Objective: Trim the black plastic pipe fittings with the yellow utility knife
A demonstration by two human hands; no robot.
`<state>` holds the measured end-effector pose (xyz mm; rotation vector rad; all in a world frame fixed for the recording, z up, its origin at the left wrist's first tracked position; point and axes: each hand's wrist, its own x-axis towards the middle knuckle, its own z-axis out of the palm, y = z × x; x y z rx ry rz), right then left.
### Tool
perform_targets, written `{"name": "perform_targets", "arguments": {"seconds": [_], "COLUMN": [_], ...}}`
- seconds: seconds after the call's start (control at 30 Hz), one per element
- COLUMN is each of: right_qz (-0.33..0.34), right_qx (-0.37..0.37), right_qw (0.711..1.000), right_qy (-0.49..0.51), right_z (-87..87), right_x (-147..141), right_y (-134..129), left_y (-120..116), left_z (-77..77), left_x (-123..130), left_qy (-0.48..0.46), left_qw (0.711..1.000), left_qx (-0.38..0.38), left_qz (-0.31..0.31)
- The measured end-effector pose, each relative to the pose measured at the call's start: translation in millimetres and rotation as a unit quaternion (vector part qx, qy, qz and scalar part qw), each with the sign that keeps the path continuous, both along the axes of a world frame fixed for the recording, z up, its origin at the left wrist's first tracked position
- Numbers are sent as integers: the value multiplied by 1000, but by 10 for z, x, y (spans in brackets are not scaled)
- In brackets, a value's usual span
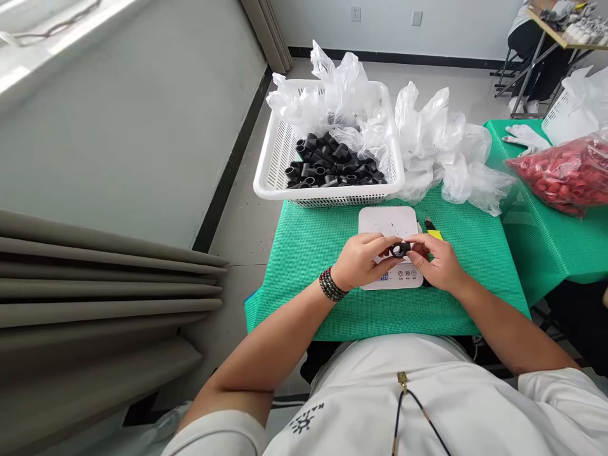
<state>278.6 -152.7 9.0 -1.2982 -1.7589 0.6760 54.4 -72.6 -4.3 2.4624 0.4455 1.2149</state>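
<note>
At far left, folds of a grey-brown curtain (104, 294). Then, at the far edge of a green-covered surface (304, 253), a white slotted basket (275, 191) with heaped black pipe pieces (327, 166) and crumpled clear bags (344, 85). Nearer, left hand (363, 258), beaded bracelet (331, 286) at the wrist, pinching the left side of a single black fitting (399, 249) between thumb and fingers. Fitting held between both hands, over a white scale (387, 220), round opening visible. Right hand (437, 261) likewise pinching the fitting's right side. Just beyond, partly hidden, a dark tool with a yellow part (435, 234). Farther right, more clear bags, a white glove (525, 137) and a bag of red pieces (565, 174).
</note>
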Motion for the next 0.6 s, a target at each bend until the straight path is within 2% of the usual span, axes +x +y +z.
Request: {"name": "perform_targets", "arguments": {"seconds": [0.23, 0.6], "right_qz": [0, 12], "right_qx": [10, 29], "right_qw": [1000, 1000], "right_qy": [-2, -1], "right_z": [-4, -6], "right_x": [3, -8], "right_y": [2, 2], "left_y": [-1, -15], "left_z": [-22, 18], "left_x": [-16, -2], "left_qy": [13, -6], "left_qw": [1000, 1000], "left_qx": [-20, 4], "left_qz": [-9, -7]}}
